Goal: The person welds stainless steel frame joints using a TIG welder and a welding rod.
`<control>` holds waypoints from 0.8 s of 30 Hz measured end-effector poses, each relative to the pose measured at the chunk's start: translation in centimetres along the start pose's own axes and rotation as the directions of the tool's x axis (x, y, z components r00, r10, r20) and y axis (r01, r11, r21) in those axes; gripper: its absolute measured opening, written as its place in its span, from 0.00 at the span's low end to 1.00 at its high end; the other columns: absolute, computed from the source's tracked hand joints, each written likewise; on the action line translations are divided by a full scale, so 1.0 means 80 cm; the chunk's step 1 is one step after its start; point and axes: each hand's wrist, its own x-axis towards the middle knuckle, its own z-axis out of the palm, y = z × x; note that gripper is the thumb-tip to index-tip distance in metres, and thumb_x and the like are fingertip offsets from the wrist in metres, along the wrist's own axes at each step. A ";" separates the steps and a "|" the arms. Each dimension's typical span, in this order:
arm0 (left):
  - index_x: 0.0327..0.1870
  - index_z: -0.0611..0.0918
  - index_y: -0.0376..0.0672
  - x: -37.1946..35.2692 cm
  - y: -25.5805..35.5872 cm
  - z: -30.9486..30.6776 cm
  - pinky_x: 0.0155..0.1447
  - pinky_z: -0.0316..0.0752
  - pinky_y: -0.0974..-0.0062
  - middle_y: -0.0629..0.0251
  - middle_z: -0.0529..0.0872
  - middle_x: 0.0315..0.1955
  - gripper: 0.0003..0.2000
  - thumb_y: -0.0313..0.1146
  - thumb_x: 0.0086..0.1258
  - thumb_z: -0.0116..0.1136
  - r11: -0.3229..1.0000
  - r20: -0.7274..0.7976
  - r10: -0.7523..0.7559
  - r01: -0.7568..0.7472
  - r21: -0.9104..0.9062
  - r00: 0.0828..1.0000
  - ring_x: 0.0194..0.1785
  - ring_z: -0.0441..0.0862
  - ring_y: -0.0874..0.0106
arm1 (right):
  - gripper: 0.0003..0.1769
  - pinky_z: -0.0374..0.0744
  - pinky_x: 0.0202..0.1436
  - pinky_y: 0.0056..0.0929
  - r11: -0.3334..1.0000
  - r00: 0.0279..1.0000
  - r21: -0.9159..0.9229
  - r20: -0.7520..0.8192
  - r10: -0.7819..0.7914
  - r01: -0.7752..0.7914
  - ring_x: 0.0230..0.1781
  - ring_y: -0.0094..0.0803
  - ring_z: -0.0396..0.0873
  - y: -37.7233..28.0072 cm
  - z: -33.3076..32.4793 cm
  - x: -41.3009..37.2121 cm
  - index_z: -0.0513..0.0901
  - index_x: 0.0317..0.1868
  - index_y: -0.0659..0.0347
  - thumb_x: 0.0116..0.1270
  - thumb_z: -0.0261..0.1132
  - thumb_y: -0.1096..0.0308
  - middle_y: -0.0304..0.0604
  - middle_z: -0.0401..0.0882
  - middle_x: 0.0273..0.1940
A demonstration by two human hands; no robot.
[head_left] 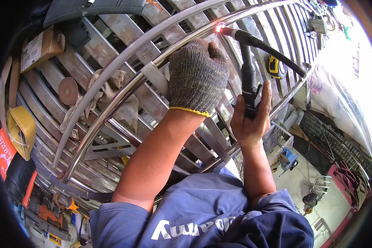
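Observation:
My left hand [198, 76], in a grey knitted glove with a yellow cuff, is closed round a thin rod [215, 37] by the curved shiny metal tube [186, 39]. The rod's tip reaches a bright reddish glow on the tube. My bare right hand [252, 113] grips the black handle of a welding torch [248, 68]. The torch's head points left, its nozzle at the glow. A dull grey curved tube [124, 56] runs alongside the shiny one. Both lie over a slatted metal surface [157, 101].
A yellow tape measure [277, 67] lies right of the torch. Further left are a cutting disc [68, 91], a rag [126, 108], a cardboard box [42, 48] and a yellow cap-like item [22, 128]. A metal square [111, 151] lies below the tubes. A blue vise-like tool [288, 159] stands lower right.

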 end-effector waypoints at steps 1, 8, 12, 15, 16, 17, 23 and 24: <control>0.32 0.85 0.32 0.000 0.001 0.000 0.38 0.83 0.50 0.40 0.87 0.25 0.16 0.35 0.80 0.57 1.000 0.010 -0.010 0.010 0.004 1.000 0.34 0.90 0.43 | 0.39 0.89 0.50 0.34 1.000 1.000 -0.010 0.014 -0.010 0.010 0.54 0.46 0.92 0.000 -0.001 0.002 0.66 0.80 0.77 0.74 0.73 0.74 0.69 0.82 0.68; 0.32 0.86 0.32 0.000 -0.001 0.000 0.38 0.83 0.49 0.40 0.87 0.25 0.16 0.35 0.80 0.57 0.998 0.012 0.021 -0.021 0.057 1.000 0.34 0.89 0.43 | 0.37 0.90 0.53 0.36 0.999 0.999 -0.024 0.026 -0.031 0.031 0.57 0.49 0.92 0.001 0.000 0.002 0.69 0.79 0.75 0.74 0.73 0.74 0.68 0.82 0.69; 0.32 0.86 0.33 0.000 -0.001 0.003 0.38 0.82 0.50 0.42 0.86 0.25 0.16 0.36 0.79 0.58 0.999 -0.002 -0.018 0.018 0.043 1.000 0.33 0.89 0.44 | 0.36 0.90 0.54 0.37 1.000 0.999 -0.009 0.037 -0.019 0.020 0.57 0.50 0.92 0.001 0.001 0.002 0.71 0.78 0.75 0.74 0.73 0.74 0.67 0.83 0.68; 0.31 0.86 0.34 -0.001 -0.015 0.012 0.40 0.80 0.52 0.45 0.86 0.24 0.15 0.36 0.78 0.60 0.972 -0.059 0.188 -0.177 0.155 0.980 0.32 0.87 0.45 | 0.35 0.90 0.54 0.37 1.000 0.997 -0.017 0.081 -0.016 0.017 0.56 0.51 0.92 -0.001 -0.002 0.006 0.72 0.77 0.74 0.73 0.72 0.75 0.66 0.84 0.67; 0.31 0.86 0.34 -0.001 -0.025 0.011 0.40 0.80 0.52 0.45 0.86 0.24 0.15 0.36 0.78 0.60 0.898 -0.056 0.380 -0.353 0.264 0.923 0.32 0.87 0.45 | 0.35 0.90 0.53 0.37 1.000 0.994 -0.030 0.112 0.010 -0.007 0.56 0.51 0.93 -0.003 -0.005 0.003 0.72 0.77 0.74 0.73 0.72 0.75 0.66 0.84 0.67; 0.32 0.86 0.34 -0.001 -0.031 0.012 0.40 0.80 0.52 0.45 0.86 0.25 0.15 0.36 0.78 0.60 0.780 -0.031 0.555 -0.507 0.367 0.831 0.32 0.87 0.46 | 0.36 0.90 0.53 0.35 0.998 0.992 -0.057 0.125 -0.010 0.017 0.55 0.49 0.93 -0.002 -0.006 0.004 0.71 0.78 0.74 0.73 0.72 0.75 0.66 0.84 0.66; 0.31 0.86 0.33 0.001 -0.003 0.004 0.40 0.83 0.49 0.40 0.86 0.25 0.15 0.34 0.78 0.57 0.999 -0.039 0.020 -0.021 -0.032 0.999 0.33 0.88 0.42 | 0.43 0.91 0.45 0.43 1.000 1.000 -0.002 -0.018 -0.004 0.004 0.49 0.55 0.93 0.001 0.005 -0.004 0.62 0.82 0.76 0.71 0.73 0.77 0.72 0.84 0.63; 0.31 0.86 0.33 0.001 -0.002 0.003 0.39 0.83 0.49 0.40 0.86 0.25 0.15 0.34 0.78 0.56 1.000 -0.035 0.015 -0.016 -0.024 0.999 0.34 0.88 0.42 | 0.43 0.91 0.46 0.42 1.000 1.000 0.004 -0.009 -0.002 0.002 0.50 0.56 0.93 0.001 0.003 -0.004 0.63 0.81 0.76 0.71 0.73 0.78 0.72 0.84 0.63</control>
